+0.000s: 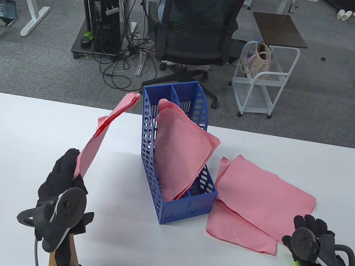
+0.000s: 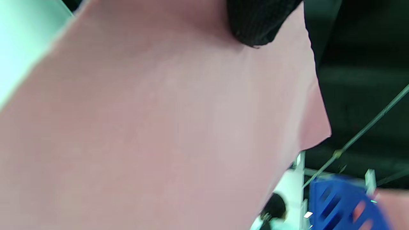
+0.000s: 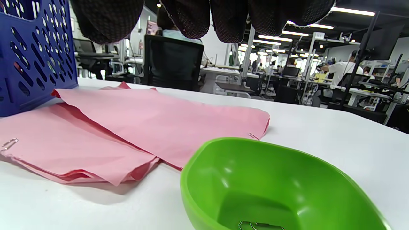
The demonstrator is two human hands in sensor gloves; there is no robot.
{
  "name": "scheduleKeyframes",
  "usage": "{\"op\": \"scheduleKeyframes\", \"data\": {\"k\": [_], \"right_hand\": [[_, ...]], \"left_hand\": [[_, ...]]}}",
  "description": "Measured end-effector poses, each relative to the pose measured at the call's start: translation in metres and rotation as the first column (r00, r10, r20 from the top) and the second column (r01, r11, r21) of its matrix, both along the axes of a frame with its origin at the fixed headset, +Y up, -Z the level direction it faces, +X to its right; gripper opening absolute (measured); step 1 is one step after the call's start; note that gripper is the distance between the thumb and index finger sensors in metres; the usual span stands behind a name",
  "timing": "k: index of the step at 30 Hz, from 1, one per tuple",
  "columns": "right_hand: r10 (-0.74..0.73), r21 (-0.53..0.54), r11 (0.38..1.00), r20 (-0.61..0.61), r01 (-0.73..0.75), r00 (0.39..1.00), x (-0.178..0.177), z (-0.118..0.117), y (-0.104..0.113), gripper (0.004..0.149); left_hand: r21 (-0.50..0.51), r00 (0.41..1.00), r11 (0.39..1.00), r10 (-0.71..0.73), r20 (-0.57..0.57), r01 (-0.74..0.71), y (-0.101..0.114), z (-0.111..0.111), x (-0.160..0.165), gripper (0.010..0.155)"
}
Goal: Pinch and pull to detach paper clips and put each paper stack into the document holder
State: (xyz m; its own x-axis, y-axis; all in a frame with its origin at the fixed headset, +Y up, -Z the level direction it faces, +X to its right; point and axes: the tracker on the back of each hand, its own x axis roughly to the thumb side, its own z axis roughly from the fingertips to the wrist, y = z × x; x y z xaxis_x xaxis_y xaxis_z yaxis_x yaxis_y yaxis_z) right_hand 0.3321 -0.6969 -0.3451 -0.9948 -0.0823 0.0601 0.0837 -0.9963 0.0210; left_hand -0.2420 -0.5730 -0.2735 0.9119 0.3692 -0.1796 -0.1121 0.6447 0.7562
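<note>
Paper stacks stood at different stages: one sat in the blue document holder, another was pinched upright by the left hand. Two clipped stacks lay on the tabletop awaiting unclipping, while the right hand hung slack over the green bowl.

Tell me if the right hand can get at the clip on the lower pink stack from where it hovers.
Probably yes. The right hand hovers over the green bowl, holding nothing, and the paper clip lies exposed on the lower stack, nothing covering it.
</note>
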Motion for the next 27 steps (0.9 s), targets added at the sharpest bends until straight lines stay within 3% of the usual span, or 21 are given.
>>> {"op": "scheduleKeyframes", "data": {"k": [3,7,12,16,18,23,24,27], "right_hand": [[-0.020,0.040,0.999,-0.021,0.021,1.000,-0.004,0.003,0.006,0.073],[-0.085,0.138,0.986,-0.080,0.096,0.993,-0.012,0.008,0.027,0.073],[-0.252,0.269,0.912,-0.230,0.310,0.940,-0.028,0.019,0.064,0.073],[-0.328,0.338,0.827,-0.361,0.450,0.873,-0.042,0.029,0.090,0.071],[-0.381,0.347,0.762,-0.442,0.547,0.812,-0.049,0.035,0.100,0.071],[-0.500,0.315,0.596,-0.574,0.739,0.648,-0.054,0.039,0.103,0.072],[-0.566,0.237,0.536,-0.611,0.810,0.553,-0.052,0.036,0.100,0.075],[-0.681,0.024,0.456,-0.635,0.890,0.366,-0.049,0.028,0.093,0.082]], "left_hand": [[0.083,0.994,0.994,0.061,0.087,-0.069,0.009,0.013,0.000,0.043],[0.133,0.944,0.974,0.137,0.302,-0.184,0.019,0.027,0.002,0.043],[0.040,0.811,0.968,0.185,0.555,-0.249,0.024,0.025,0.016,0.043],[-0.062,0.696,0.972,0.207,0.688,-0.228,0.022,0.014,0.031,0.043],[-0.119,0.626,0.974,0.216,0.750,-0.194,0.019,0.006,0.043,0.043],[-0.215,0.520,0.972,0.232,0.822,-0.094,0.012,-0.007,0.066,0.042],[-0.236,0.500,0.969,0.239,0.832,-0.071,0.010,-0.009,0.071,0.042],[-0.279,0.449,0.960,0.265,0.853,-0.037,0.005,-0.015,0.081,0.042]]}}
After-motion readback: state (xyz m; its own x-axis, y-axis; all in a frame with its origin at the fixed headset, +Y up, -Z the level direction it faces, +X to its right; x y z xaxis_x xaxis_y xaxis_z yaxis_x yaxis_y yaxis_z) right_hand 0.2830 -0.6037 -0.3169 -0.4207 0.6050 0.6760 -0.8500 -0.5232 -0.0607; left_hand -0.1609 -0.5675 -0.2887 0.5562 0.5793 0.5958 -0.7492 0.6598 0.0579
